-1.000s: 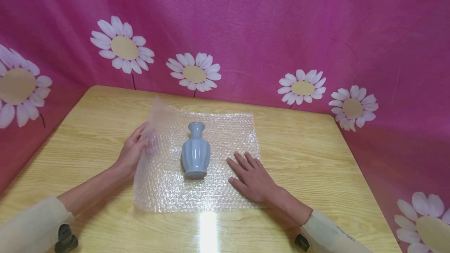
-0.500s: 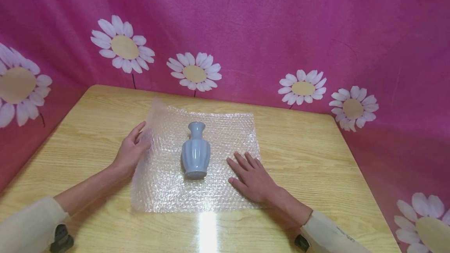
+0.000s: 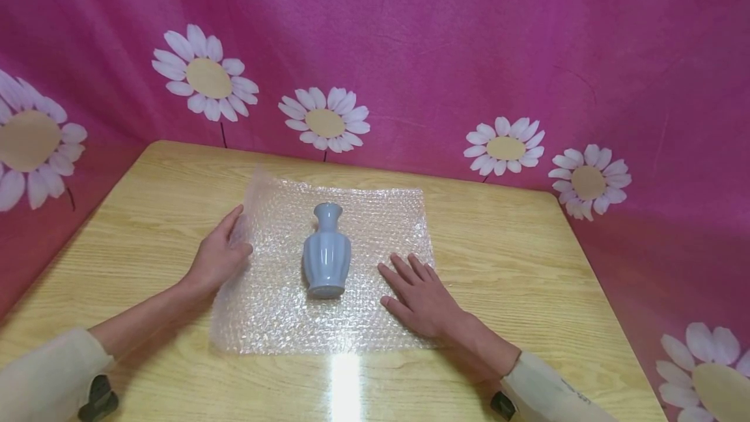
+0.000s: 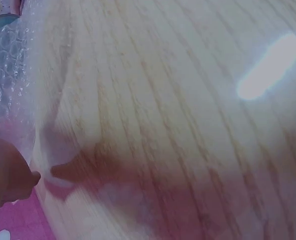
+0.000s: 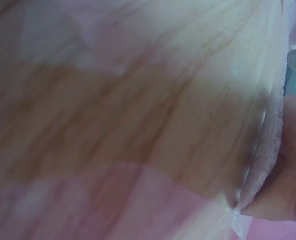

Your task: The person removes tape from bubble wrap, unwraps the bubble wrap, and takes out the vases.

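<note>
The vase lies on bubble wrap, neck toward the counter's far edge. I rate it rigid, slippery, fragile; the wrap, soft. Grasp the body, not the neck. Left hand: fingers clamped on the bubble wrap. Right hand: flat, fingers apart.

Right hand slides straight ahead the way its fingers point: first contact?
Probably the blue-gray vase. In the head view the right hand lies on the bubble wrap, its fingers angled toward the vase. Exact line is uncertain; some fingers might pass beyond its mouth.
</note>
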A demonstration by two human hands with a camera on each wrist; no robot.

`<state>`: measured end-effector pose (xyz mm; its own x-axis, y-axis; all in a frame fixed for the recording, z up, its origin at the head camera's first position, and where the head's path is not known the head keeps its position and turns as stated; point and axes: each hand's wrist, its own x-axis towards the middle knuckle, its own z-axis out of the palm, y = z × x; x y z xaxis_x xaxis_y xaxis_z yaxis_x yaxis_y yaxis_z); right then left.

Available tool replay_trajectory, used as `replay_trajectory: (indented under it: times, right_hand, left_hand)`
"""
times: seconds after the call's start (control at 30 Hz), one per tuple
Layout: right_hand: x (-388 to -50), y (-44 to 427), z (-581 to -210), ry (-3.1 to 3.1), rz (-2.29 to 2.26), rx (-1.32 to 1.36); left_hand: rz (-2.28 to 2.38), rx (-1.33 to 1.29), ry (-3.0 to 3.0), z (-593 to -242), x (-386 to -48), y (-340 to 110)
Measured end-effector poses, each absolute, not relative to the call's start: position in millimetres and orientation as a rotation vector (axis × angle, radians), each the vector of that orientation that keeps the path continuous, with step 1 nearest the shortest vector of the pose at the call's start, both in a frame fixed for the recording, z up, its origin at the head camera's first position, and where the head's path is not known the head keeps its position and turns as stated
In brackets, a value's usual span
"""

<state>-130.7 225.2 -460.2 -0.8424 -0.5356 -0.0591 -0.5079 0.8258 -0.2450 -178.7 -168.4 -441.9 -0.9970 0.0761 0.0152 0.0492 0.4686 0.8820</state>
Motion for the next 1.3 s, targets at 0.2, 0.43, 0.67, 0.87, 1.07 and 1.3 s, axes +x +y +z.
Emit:
replay_trajectory:
  times: [0.2, 0.43, 0.67, 0.87, 1.07, 1.3]
  right_hand:
    - [-131.2, 225.2, -460.9, 2.873, -0.329, -0.836]
    - [-131.9, 225.9, -461.7, 2.876, -0.319, -0.845]
    - [-131.8, 226.0, -462.6, 2.882, -0.312, -0.853]
    - [-131.4, 225.9, -460.9, 2.884, -0.309, -0.851]
    - [-131.1, 225.6, -460.2, 2.888, -0.310, -0.851]
    - [-130.8, 224.9, -459.4, 2.884, -0.313, -0.837]
  left_hand:
    - [1.484, 0.236, 2.773, -448.1, -179.2, -172.6]
    - [1.405, 0.308, 2.853, -451.6, -182.1, -174.6]
    - [1.273, 0.360, 2.914, -453.9, -182.3, -176.9]
    - [1.201, 0.446, 2.967, -454.9, -180.6, -177.1]
    - [1.056, 0.575, 3.066, -455.9, -182.3, -175.9]
    - [1.027, 0.668, 3.137, -455.0, -183.0, -170.1]
